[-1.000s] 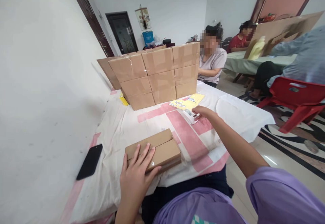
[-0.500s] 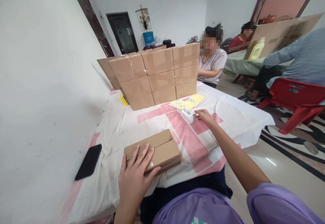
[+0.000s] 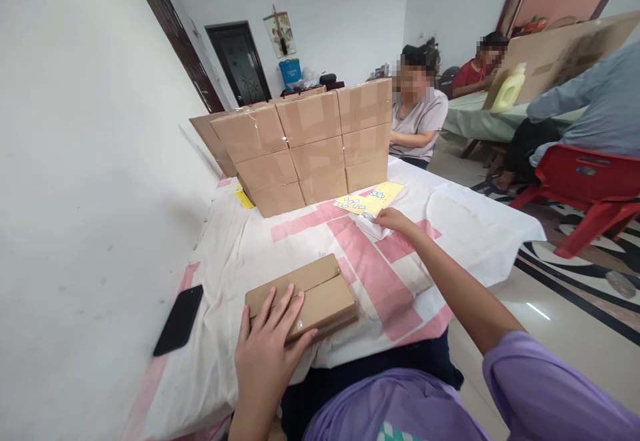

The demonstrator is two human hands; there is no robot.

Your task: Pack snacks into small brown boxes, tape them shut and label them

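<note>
My left hand [image 3: 267, 347] lies palm down with fingers spread on the near left part of a closed brown cardboard box [image 3: 323, 287]. Across the table, my right hand [image 3: 396, 219] is over a small white box [image 3: 369, 229], its fingers bent together at the box's open top. Something pale bluish shows beside the fingertips, too small to name. Whatever is between those fingers is hidden. Just behind the white box is a yellow sheet [image 3: 385, 191] with several small white and blue pieces on it.
Stacked cardboard boxes [image 3: 315, 141] form a wall at the table's back. A black phone [image 3: 178, 321] lies at the left edge, beside the white wall. One person [image 3: 417, 114] sits beyond the boxes; others sit at a table with a yellow bottle [image 3: 510, 89]. A red chair [image 3: 590, 177] stands right.
My right hand has moved left, from the right side of the white box to over its top, and its fingers have bent in. My left hand stays on the cardboard box.
</note>
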